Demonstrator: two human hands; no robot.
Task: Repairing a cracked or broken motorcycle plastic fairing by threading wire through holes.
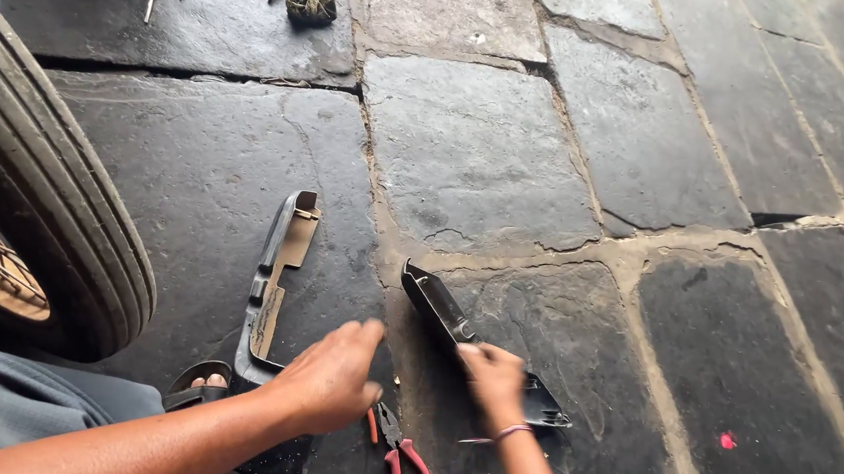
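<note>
Head cam: right hand (493,377) blurred, fingers gripping black panel (438,306); left hand (328,380) spread, hiding pliers (404,459) tip.

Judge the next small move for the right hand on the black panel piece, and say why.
Probably close the right hand firmly on the black plastic panel and lift it off the stone floor. That hand already rests on the panel's near end, though blur hides the grip. The left hand hovers open above the pliers, holding nothing, free to steady.

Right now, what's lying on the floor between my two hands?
In the head view, red-handled pliers lie on the stone floor between the left hand and right hand.
</note>
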